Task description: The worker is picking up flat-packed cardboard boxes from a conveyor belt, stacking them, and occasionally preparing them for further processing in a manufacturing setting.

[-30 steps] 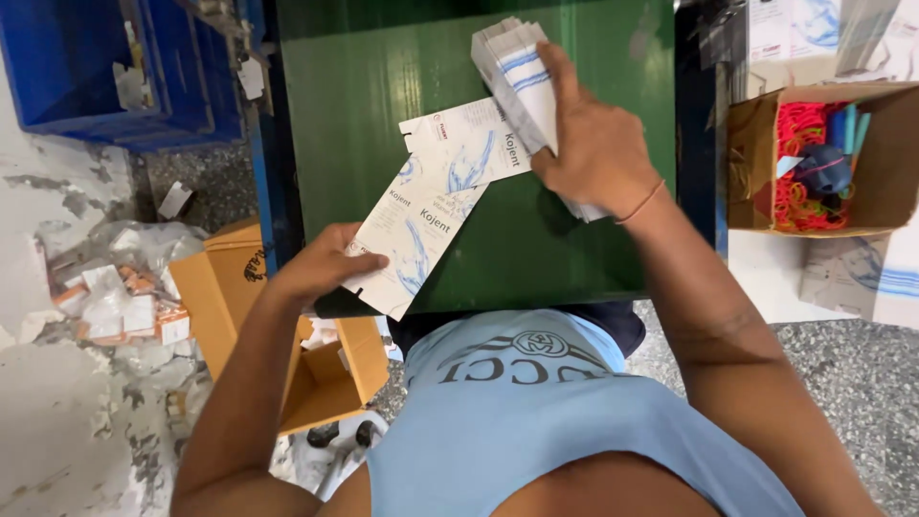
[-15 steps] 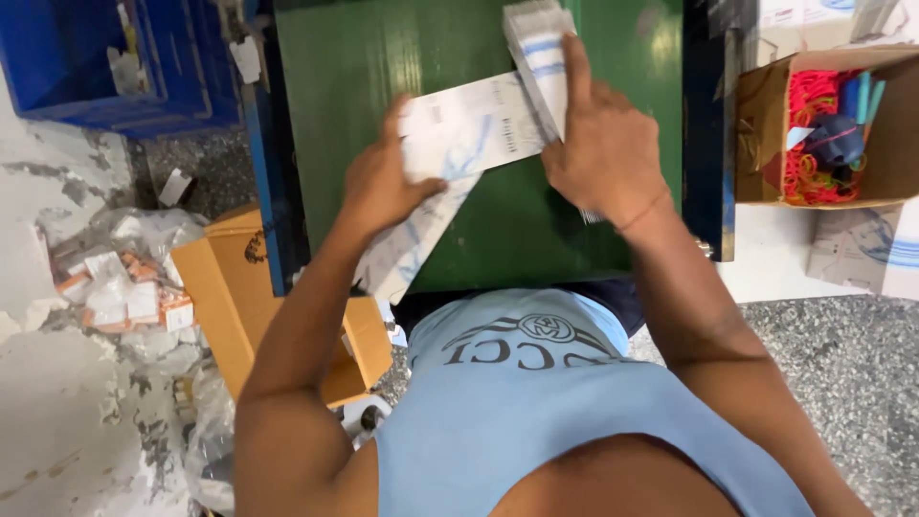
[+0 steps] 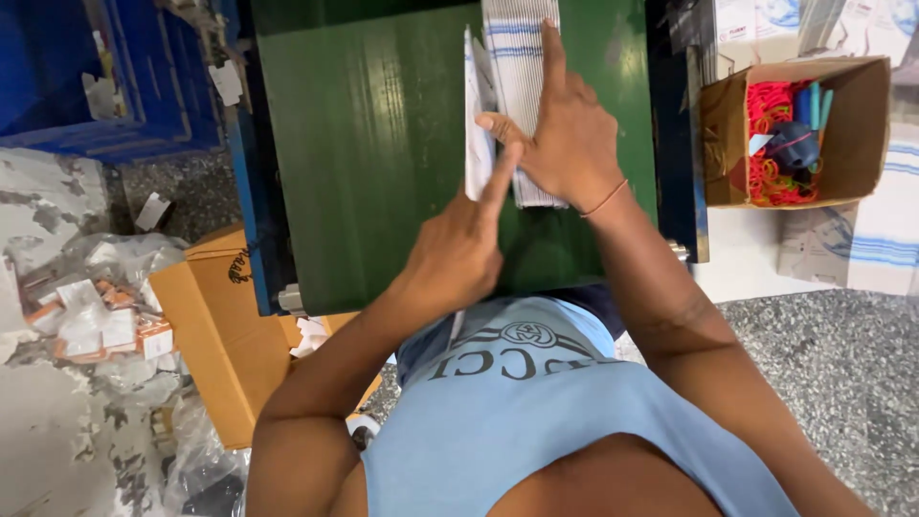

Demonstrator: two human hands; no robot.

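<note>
My right hand (image 3: 567, 144) grips a thick stack of flat white cartons with blue stripes (image 3: 522, 67), standing on edge on the green table (image 3: 364, 144). My left hand (image 3: 461, 254) presses a few more flat white cartons (image 3: 476, 115) edge-on against the left side of that stack, index finger stretched up along them. The two hands touch at the fingers. A thin red band circles my right wrist.
An open cardboard box (image 3: 866, 124) at the right holds red rubber bands and small coloured items. A blue crate (image 3: 86, 77) stands at the upper left. An open brown carton (image 3: 215, 335) and plastic bags with small packets (image 3: 91, 306) lie on the floor at the left.
My left hand has swung the loose flat cartons from lying flat at the left up onto their edge against the stack. The right hand kept hold of the stack.
</note>
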